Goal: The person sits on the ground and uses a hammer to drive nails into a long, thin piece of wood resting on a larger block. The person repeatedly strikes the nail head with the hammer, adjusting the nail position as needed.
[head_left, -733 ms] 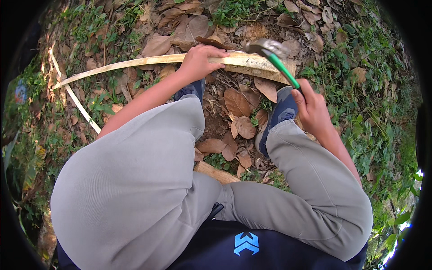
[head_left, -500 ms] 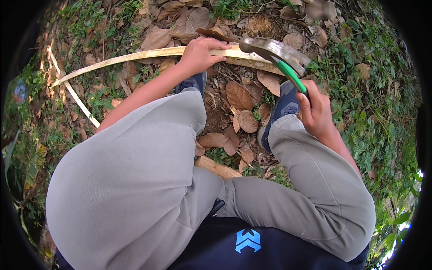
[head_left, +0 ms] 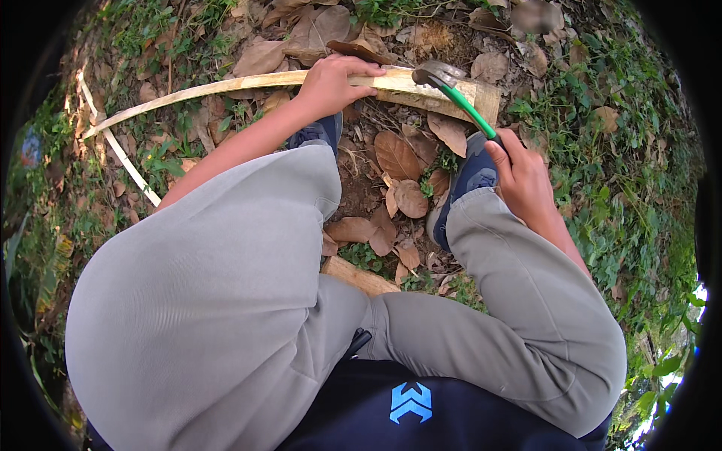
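A long pale wooden strip runs from the far left to the middle, appearing bent in the wide view. My left hand is closed around it near its right part, thumb and fingers pressing its edges. Under the strip's right end lies a thicker wooden block on the ground. My right hand grips a claw hammer by the lower end of its green handle. The hammer's metal head is over the strip's right end, right of my left hand; whether it touches the wood I cannot tell.
A second thin strip crosses the long one at the far left. A short wood piece lies between my legs. My left shoe and right shoe are close to the block. Dry leaves and green plants cover the ground.
The hammer has swung down and left onto or just above the strip's right end, baring the block's end. My right hand has dropped slightly; my left hand keeps its hold.
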`<state>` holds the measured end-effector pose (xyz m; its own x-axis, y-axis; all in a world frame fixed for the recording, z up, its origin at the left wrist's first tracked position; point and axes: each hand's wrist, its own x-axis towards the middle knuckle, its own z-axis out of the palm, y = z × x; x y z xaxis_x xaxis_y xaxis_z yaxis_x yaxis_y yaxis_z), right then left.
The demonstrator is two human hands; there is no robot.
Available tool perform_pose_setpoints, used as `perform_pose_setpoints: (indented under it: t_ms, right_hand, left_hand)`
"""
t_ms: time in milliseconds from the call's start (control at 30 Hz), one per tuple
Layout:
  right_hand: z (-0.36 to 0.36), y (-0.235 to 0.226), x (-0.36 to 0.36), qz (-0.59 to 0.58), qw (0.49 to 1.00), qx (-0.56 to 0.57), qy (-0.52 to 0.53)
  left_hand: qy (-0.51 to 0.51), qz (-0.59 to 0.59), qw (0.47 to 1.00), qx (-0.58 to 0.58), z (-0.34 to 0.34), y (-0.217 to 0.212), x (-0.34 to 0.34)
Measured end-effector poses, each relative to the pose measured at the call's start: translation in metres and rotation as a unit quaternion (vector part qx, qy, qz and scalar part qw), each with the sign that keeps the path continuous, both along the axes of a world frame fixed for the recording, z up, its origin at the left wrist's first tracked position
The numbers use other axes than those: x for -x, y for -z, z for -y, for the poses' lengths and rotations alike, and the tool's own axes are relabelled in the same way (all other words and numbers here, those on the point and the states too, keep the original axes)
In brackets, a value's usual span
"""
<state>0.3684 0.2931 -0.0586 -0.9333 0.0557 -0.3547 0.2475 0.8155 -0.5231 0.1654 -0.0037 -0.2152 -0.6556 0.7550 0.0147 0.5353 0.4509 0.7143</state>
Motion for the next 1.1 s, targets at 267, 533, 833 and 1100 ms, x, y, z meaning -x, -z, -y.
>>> perform_pose_setpoints:
  t_ms: [267, 533, 833, 1100]
  right_hand:
    - [-0.004, 0.009, -0.002, 0.023, 0.998, 0.044, 0.029]
    - [-0.001, 0.005, -0.004, -0.061, 0.992, 0.096, 0.051]
    - [-0.049, -0.097, 0.042, -0.026, 0.996, 0.053, 0.066]
    - [0.005, -0.165, 0.048, 0.231, 0.88, 0.311, 0.277]
  left_hand:
    - [0.003, -0.002, 1.0, -0.003, -0.003, -0.002, 0.001]
    - [0.003, 0.022, 1.0, 0.02, 0.0, -0.003, 0.0]
    - [0.006, 0.059, 0.997, 0.039, 0.002, -0.006, 0.002]
    - [-0.004, 0.06, 0.997, 0.048, 0.002, -0.004, 0.0]
